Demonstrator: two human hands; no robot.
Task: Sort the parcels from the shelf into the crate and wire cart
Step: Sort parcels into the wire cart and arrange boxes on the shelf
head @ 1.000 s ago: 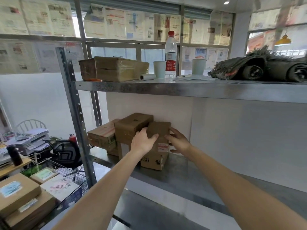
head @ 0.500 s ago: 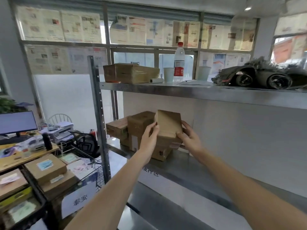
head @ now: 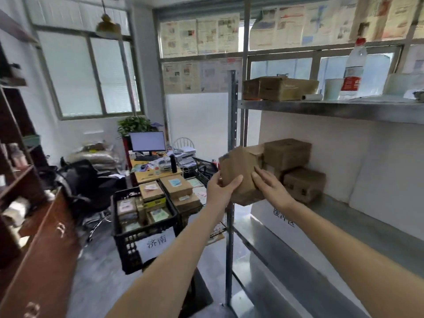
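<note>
Scanning from the left: a brown wooden cabinet stands at the frame edge, with a black office chair behind it. Further back, a desk carries a monitor. In front of the desk sits a black crate with a white label on its front; it holds several parcels. Just right of the crate is the wire cart, also loaded with labelled cardboard boxes. At centre, a brown cardboard parcel is held in the air, tilted, in front of the shelf's upright post and off the shelf surface. Left hand grips its left side, thumb across the near face; right hand presses on the right side with fingers extended. Both hands are on the parcel, clamping it between them. To the right, three more brown boxes remain stacked on the middle shelf. Upper shelf: flat taped box, white cup, water bottle.
</note>
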